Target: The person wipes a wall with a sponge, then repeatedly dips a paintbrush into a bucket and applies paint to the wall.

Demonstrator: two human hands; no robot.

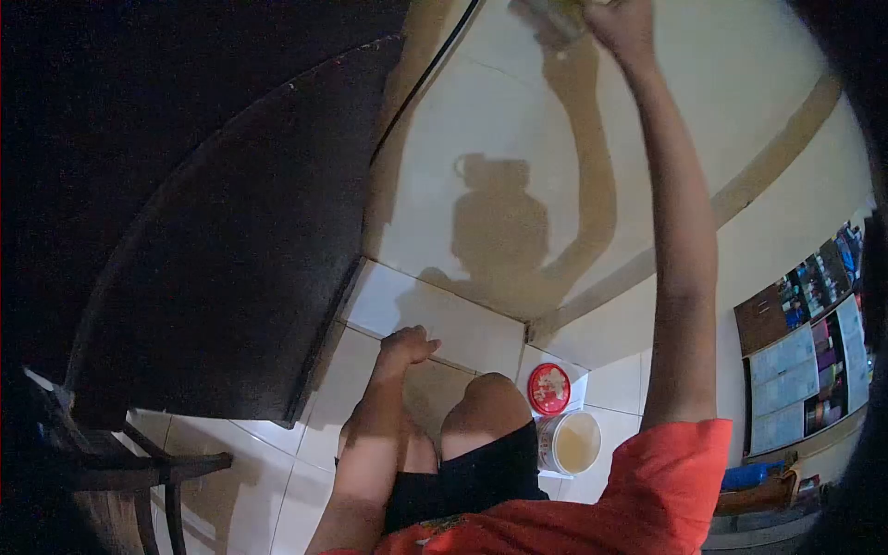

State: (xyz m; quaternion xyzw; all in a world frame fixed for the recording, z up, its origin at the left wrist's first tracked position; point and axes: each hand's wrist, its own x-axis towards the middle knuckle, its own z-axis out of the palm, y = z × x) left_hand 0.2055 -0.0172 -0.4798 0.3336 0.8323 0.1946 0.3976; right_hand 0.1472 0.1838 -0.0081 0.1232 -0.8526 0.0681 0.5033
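Note:
My right hand (622,32) is raised high against the cream wall, closed around a blurred yellowish-grey object (561,17) whose kind I cannot make out. The top edge of the view cuts off part of it. That object is at the wall surface, beside its own shadow. Low in front of me, my left hand (410,345) hangs over my knee near the tiled base of the wall, fingers loosely bent and apart, with nothing visible in it. A white bucket (544,444) of pale cream liquid stands by my right knee. Its red lid (548,388), smeared with cream, lies just beyond.
Dark furniture (231,240) fills the left side, with a black cable (425,79) running up beside it. A dark wooden stool or chair (166,472) stands lower left. White tiles (305,462) cover the floor. Shelves (786,370) with various items are at the right.

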